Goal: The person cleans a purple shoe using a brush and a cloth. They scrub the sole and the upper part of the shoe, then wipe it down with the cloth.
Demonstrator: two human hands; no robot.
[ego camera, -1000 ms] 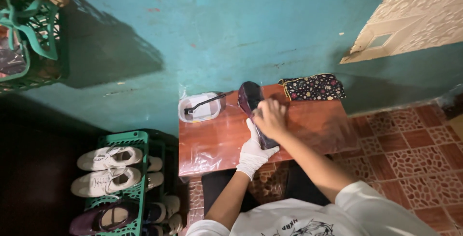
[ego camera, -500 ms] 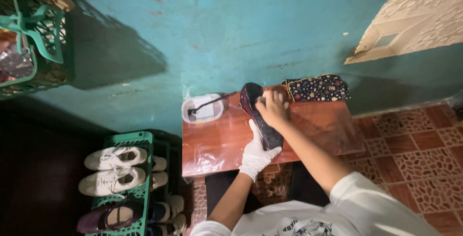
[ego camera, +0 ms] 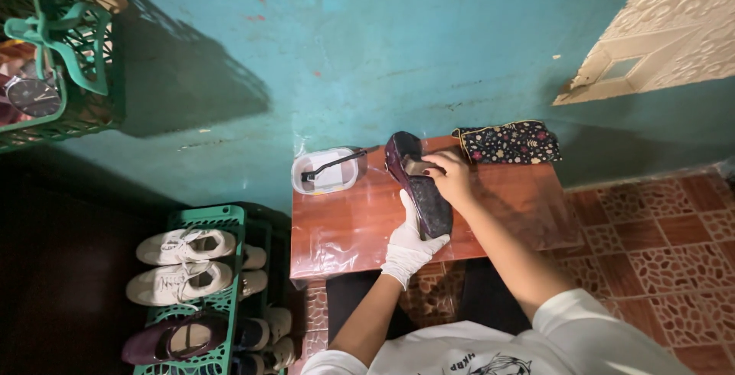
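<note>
Both your hands clamp the shoe (ego camera: 419, 187) on the table (ego camera: 344, 229), gloved left hand (ego camera: 409, 241) at the heel end, right hand (ego camera: 452, 177) near the toe: light, stiff-soled, probably slick.

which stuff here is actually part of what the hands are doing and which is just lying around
In use:
dark shoe, held by gloved left hand and bare right hand
white tub with brush
small table

Lying about:
floral pouch
green shoe rack with white sneakers
green basket
</note>
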